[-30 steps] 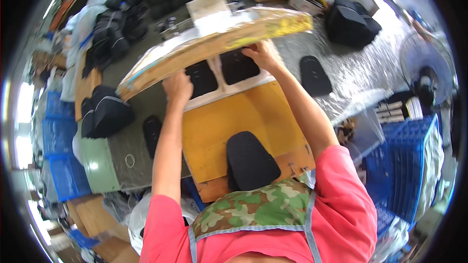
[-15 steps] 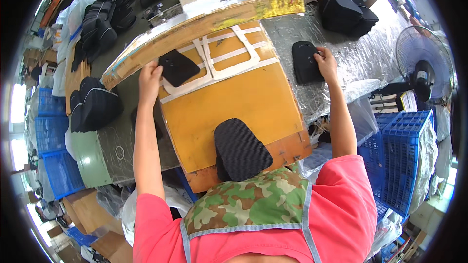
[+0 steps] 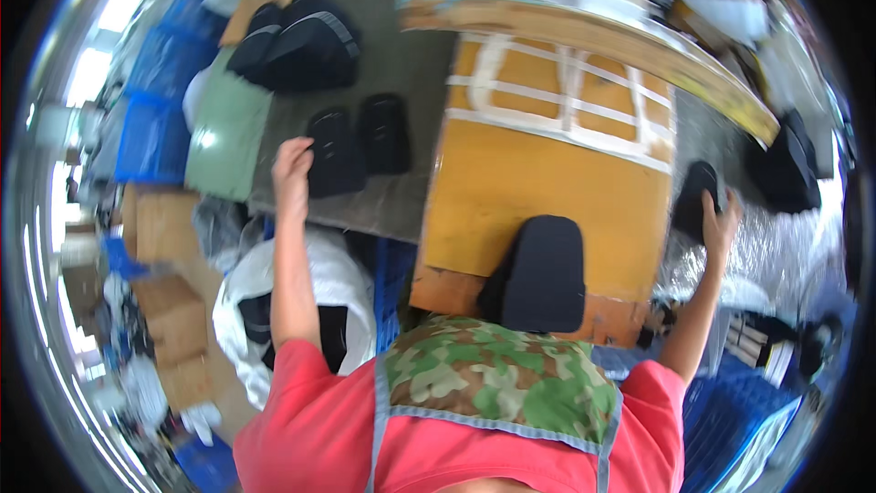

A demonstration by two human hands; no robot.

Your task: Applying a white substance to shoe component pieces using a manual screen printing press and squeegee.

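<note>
My left hand [image 3: 292, 172] pinches the edge of a black rounded pad [image 3: 334, 157] over the dark table on the left. A second black pad [image 3: 384, 133] lies just to its right. My right hand [image 3: 722, 219] has its thumb and fingers apart beside another black pad [image 3: 695, 199] at the right of the board; whether it touches the pad is unclear from the blur. Between my hands lies a yellow-orange board [image 3: 538, 178], with a white-edged frame of windows [image 3: 568, 96] on its far part. A stack of black pads [image 3: 547, 274] stands at its near edge.
A wooden beam [image 3: 584, 23] crosses the board's far end. Black bundles [image 3: 310, 47] sit far left, and another bundle [image 3: 787, 164] far right. Blue crates [image 3: 153, 137] stand at the left. Below my left arm is a white sack [image 3: 239, 329] with black pieces inside.
The view has swung left, so the board appears further right. My left hand has carried its pad from the frame to the left table. My right hand's fingers have spread from its pad.
</note>
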